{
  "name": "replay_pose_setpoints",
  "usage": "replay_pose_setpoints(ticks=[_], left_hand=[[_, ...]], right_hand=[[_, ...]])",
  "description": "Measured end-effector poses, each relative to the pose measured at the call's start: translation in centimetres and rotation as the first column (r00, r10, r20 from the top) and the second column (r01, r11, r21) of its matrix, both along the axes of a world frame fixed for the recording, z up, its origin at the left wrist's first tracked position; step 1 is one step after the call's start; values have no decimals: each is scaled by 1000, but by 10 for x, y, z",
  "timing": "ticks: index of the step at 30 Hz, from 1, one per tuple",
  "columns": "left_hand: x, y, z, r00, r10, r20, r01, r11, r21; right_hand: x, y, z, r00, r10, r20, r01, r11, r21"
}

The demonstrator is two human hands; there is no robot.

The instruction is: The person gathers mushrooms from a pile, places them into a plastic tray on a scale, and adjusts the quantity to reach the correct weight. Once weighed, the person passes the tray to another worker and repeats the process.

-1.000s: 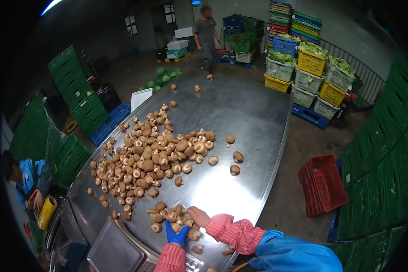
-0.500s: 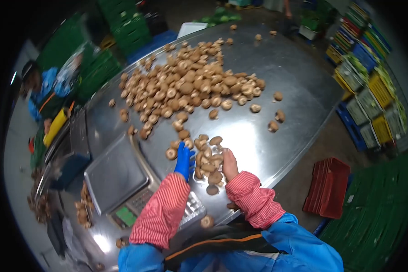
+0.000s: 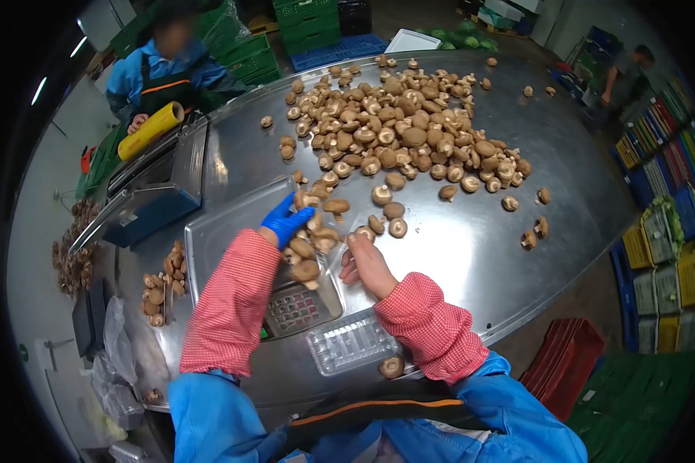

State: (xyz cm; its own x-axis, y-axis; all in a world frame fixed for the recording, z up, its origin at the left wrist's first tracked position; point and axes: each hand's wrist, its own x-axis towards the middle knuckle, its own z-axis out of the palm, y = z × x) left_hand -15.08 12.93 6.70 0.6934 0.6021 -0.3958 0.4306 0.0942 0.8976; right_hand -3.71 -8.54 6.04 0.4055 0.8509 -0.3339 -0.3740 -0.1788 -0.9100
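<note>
- Your left hand (image 3: pixel 286 222), in a blue glove, lies over the edge of the scale pan (image 3: pixel 216 239), its fingers loosely cupped against the left side of a small batch of mushrooms (image 3: pixel 316 231)
- Your right hand (image 3: pixel 367 262), bare, sits on the other side of that batch with its fingers curled in and the tips at a mushroom; you cannot tell whether they pinch it or only touch it
- The batch lies between your two hands as a narrow band. Its long axis runs away from you, from just above the scale keypad (image 3: pixel 295 307) toward the big heap (image 3: pixel 409 131)
- The mushrooms have round brown caps and short pale stems. Some sit cap up, and others are tipped over so the lighter underside shows
- The big heap spreads across the far half of the steel tabletop (image 3: pixel 471 255), with a few strays lying off to its right
- A clear plastic tray (image 3: pixel 351 341) lies at the near edge, with one mushroom (image 3: pixel 391 366) just beside it
- Across the tabletop on the left, another person (image 3: pixel 162 73) in blue has a hand on a yellow roll (image 3: pixel 150 130)
</note>
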Motion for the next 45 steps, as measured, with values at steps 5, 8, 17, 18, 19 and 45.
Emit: replay_pose_setpoints(ticks=[5, 8, 17, 18, 19, 45], left_hand=[[-51, 69, 0, 983, -121, -135, 153, 952, 266], [-56, 76, 20, 913, -218, -345, 380, 762, 524], [-139, 64, 33, 908, 383, 169, -417, 786, 457], [-153, 51, 32, 840, 491, 229, -542, 765, 348], [-166, 41, 30, 846, 509, 158, -530, 773, 349], [-171, -14, -38, 894, 383, -231, -297, 894, 335]], right_hand=[[4, -2, -20, 714, -65, 697, 140, 989, -52], [17, -4, -11, 567, 178, 804, 135, 943, -304], [25, 22, -47, 33, 312, 949, 51, 948, -314], [26, 23, -51, 22, 275, 961, 46, 960, -276], [25, 23, -52, 12, 240, 971, 40, 970, -241], [1, 145, 0, 307, -60, 950, -180, 976, 120]])
